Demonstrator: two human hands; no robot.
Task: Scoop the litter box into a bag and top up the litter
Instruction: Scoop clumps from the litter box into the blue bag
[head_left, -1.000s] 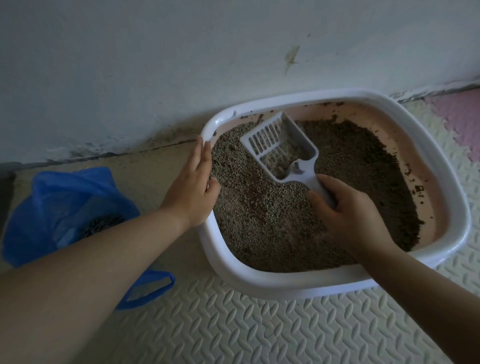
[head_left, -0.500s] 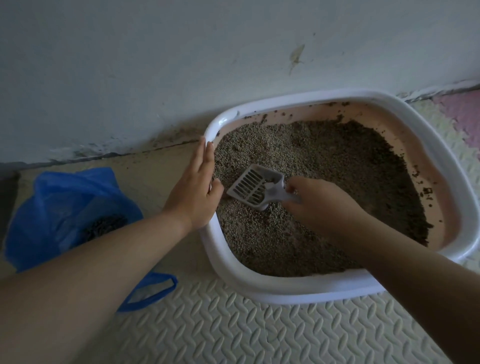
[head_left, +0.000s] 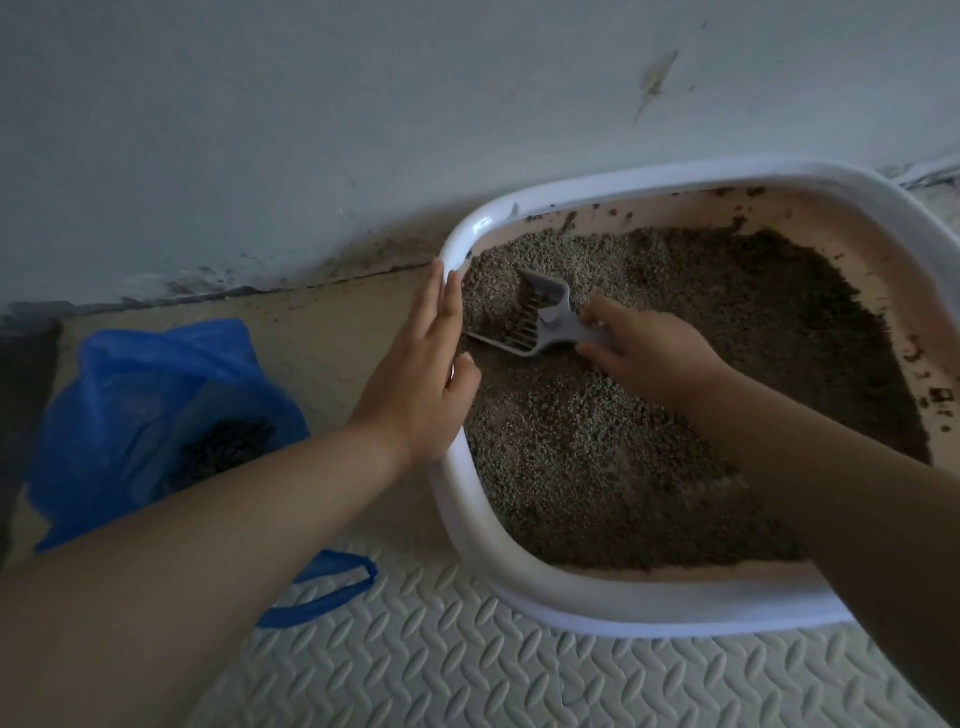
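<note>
Gripping the slotted grey plastic scoop (head_left: 540, 322) in granular brown litter (head_left: 597, 441), right hand (head_left: 644, 353) is closed; left hand (head_left: 421, 384), flat and spread, presses the white-rimmed litter box (head_left: 462, 499) edge. Crumpled blue plastic bag (head_left: 150, 415) lies open left of it.

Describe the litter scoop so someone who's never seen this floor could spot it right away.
Find the white-rimmed litter box against the wall. Near its left edge, the right hand grips the litter scoop, its head lying in the granules. It is pale grey plastic with a slotted head, the only tool in the box.
</note>
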